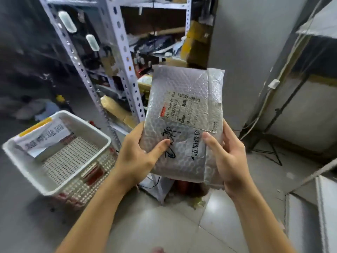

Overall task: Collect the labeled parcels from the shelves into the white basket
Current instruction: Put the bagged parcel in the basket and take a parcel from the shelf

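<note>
Two hands: both are on one parcel; the left hand (135,156) and the right hand (229,157) hold its lower half from either side.
Grip: each thumb lies across the printed face and the fingers curl behind, so both hands are closed round the packet and neither is free.
Parcel (182,84): a grey bubble-wrap mailer at centre frame, held up off the floor and facing the person, with a shipping label (189,108) and handwriting on it.
Long axis: it runs from the bottom of the frame to the top, leaning slightly right, and the hands are at the lower end.
White basket (87,125): it stands on the floor at lower left of the frame, well apart from the packet, with another bagged parcel (45,136) lying in its far end.
Nearer hand: the left, by my reckoning, since the basket is on its side.
Coming move: most likely a swing down and to the left, laying the mailer flat on the bare mesh.
Shelves (116,42): a white rack in the upper left and centre, behind the packet, crowded with goods too blurred to make out.
</note>
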